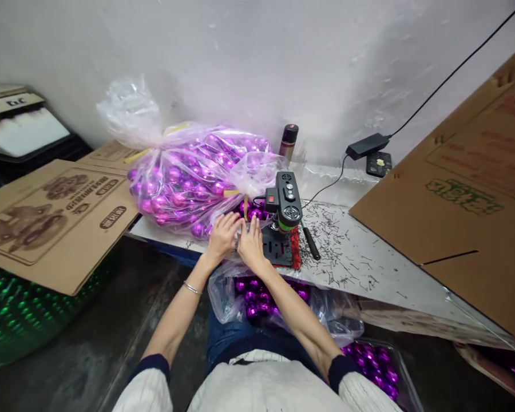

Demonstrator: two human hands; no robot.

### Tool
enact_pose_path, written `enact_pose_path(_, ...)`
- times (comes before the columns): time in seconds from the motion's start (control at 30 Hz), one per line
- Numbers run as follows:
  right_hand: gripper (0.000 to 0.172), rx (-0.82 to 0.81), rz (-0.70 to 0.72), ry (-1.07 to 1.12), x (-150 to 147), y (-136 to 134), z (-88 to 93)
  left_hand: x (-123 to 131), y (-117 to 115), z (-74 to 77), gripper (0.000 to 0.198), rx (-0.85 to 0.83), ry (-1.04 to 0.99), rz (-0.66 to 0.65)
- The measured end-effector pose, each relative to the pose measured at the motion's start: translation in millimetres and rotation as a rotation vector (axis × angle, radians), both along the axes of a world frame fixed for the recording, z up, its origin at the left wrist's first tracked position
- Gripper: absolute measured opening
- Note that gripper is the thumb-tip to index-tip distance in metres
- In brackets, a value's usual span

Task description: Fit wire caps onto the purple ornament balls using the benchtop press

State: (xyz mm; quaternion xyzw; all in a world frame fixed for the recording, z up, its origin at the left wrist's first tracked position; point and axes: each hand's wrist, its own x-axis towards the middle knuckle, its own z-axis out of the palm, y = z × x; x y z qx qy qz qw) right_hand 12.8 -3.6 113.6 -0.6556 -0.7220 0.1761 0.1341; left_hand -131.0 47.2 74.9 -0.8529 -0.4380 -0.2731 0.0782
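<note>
"Where are the purple balls point(256, 214)?"
"On the table point(392, 266), beside the bag point(255, 171), near the left hand point(223, 236) and right hand point(251, 243)."
"Each grip?"
"Fingertips close together; whether either holds anything, I can't tell."

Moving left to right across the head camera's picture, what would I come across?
Cardboard flap with brown print → clear bag of shiny purple balls → upright black device → black-handled tool → black power adapter → large cardboard panel with green lettering.
</note>
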Motion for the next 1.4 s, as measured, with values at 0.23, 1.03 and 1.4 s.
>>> enact_pose_path(0.23,0.056,-0.094,0.033,-0.074,-10.2,-5.8,-40.5,-9.3,-6.3,-21.9,0.028,-0.151,0.103,0.040)
enact_pose_path(1.03,0.039,0.021,0.286,0.190,97.8,-191.8,-87.6,32.2,4.0,14.3,0.053,-0.606,-1.073,0.228)
enact_pose_path(1.4,0.041,0.094,0.252,0.291,104.6,-173.6,-84.2,77.6,-120.1,-22.7,0.060,-0.909,-1.416,-0.034)
